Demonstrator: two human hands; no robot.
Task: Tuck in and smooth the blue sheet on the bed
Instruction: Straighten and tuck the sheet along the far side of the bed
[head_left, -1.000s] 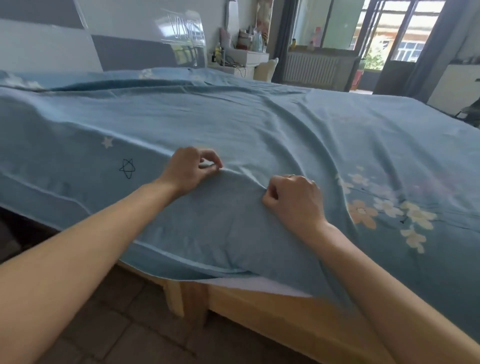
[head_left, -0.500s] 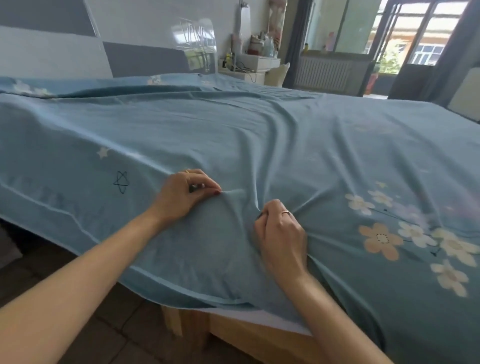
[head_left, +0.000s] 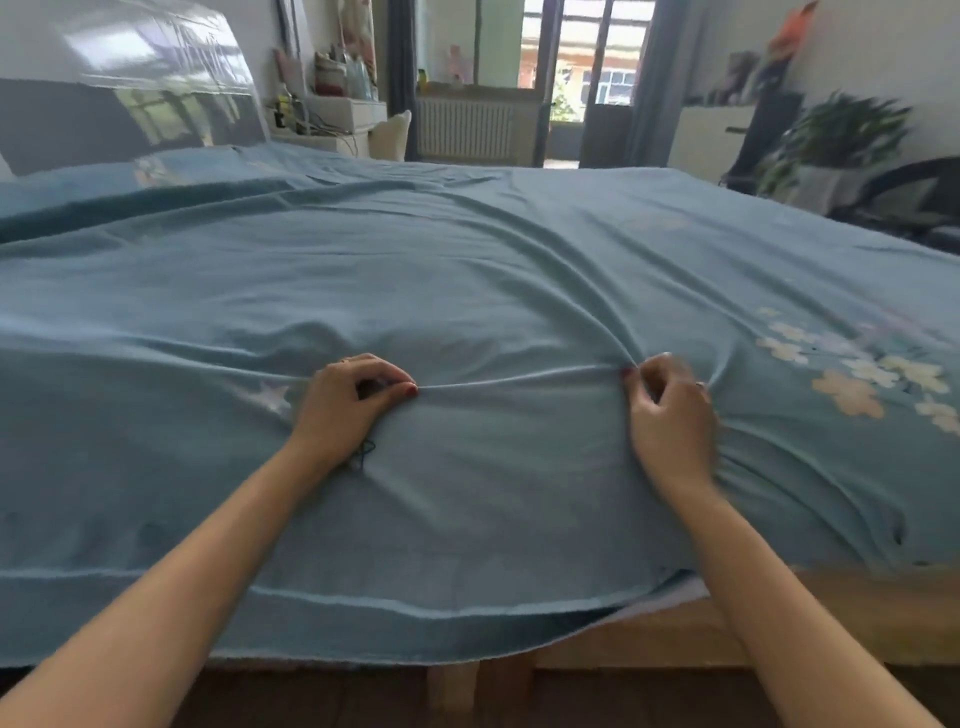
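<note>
Sheet (head_left: 467, 270) covers the bed, near edge hanging untucked. Our left hand (head_left: 348, 400) and right hand (head_left: 667, 410) each pinch a fold, smoothing; next we pull it taut, then tuck.

Blurred plant (head_left: 836, 140), mattress under sheet (head_left: 467, 270)

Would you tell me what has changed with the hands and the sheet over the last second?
The left hand and right hand have moved apart, stretching a taut ridge in the sheet between them. Both still pinch the fabric; its hem still hangs untucked over the bed frame.
</note>
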